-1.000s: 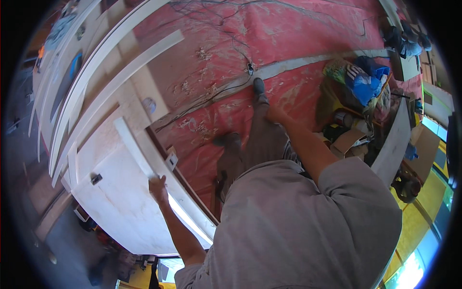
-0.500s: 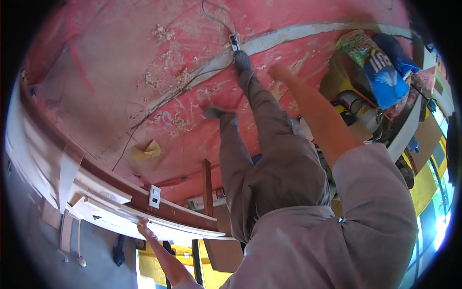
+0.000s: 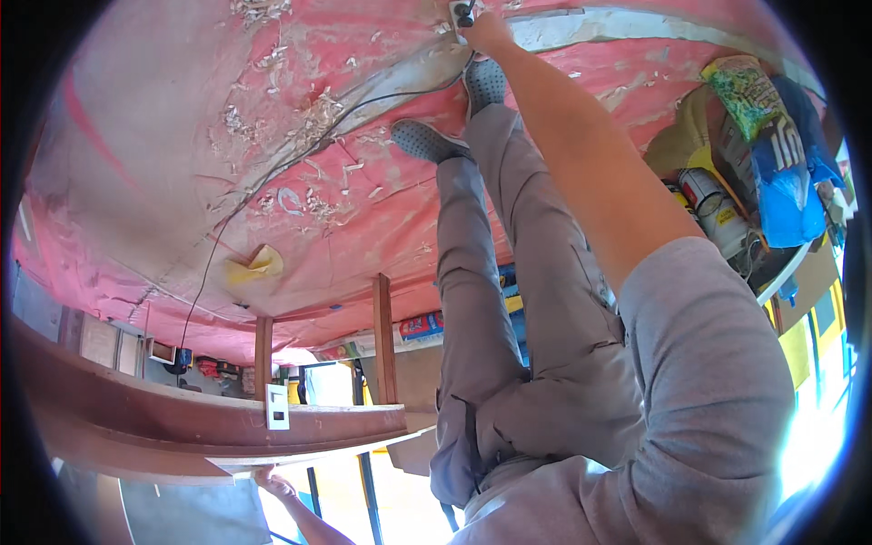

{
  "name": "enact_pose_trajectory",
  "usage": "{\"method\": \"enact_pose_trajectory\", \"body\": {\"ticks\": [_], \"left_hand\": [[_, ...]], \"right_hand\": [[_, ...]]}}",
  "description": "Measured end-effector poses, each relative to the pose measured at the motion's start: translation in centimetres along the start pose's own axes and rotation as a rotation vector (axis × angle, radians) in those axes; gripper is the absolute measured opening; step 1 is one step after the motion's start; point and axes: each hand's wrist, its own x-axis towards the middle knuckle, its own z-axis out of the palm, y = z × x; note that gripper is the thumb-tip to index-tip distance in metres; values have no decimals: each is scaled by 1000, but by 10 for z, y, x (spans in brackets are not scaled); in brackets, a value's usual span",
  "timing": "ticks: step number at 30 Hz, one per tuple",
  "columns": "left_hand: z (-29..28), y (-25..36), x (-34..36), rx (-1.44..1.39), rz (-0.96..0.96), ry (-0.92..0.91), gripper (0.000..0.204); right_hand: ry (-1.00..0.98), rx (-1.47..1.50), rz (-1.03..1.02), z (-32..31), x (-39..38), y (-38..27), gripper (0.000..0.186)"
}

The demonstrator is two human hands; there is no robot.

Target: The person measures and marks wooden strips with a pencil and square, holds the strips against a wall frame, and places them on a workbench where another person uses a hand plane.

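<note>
My right arm stretches far out over the floor, and my right hand [image 3: 490, 34] is closed on a white extension socket [image 3: 456, 14] with a black plug [image 3: 465, 13] in it. Part of the socket is hidden by my fingers. A dark cord [image 3: 341, 116] runs from there across the floor toward the bench. At the lower left, my left hand [image 3: 275, 481] grips the edge of a wooden workbench [image 3: 345, 423]; its fingertips are partly hidden at that edge. A pale wall-type outlet plate [image 3: 277, 407] is fixed to the bench's side, close to the left hand.
Wood shavings [image 3: 313, 118] and a yellow scrap [image 3: 254, 265] lie on the red floor sheet [image 3: 200, 173]. My shoes [image 3: 429, 141] stand near the socket. On the right are a blue bag [image 3: 788, 182], a green bag [image 3: 745, 95] and paint cans [image 3: 704, 195]. Wooden legs [image 3: 385, 341] rise by the bench.
My right hand has reached further forward and come to the socket with the plug. I have bent lower, and the view has shifted. My left hand remains at the bench edge.
</note>
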Motion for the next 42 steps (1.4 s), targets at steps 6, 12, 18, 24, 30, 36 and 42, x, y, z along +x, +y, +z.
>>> {"method": "enact_pose_trajectory", "body": {"ticks": [6, 12, 18, 24, 30, 36, 42], "left_hand": [[12, -6, -4, 33, -45, -45, 14], [10, 11, -5, 9, -176, 16, 12], [-9, -26, 1, 47, -55, 31, 15], [34, -1, 11, -206, -209, 30, 20], [85, 52, 7, -309, -226, 79, 17], [83, 35, -13, -145, -86, -8, 20], [94, 89, -29, 476, 56, -97, 48]], "right_hand": [[104, -195, -132, 24, -21, 45, 46], [154, -143, -10, 23, -50, 7, 43], [132, -123, 55, 33, -97, -13, 39], [-107, -97, -334, 51, -200, 5, 45], [-167, -240, -835, -12, -287, 3, 29], [-133, -315, -772, -109, -337, 77, 45], [-287, 541, -25, -272, -514, 76, 29]]}}
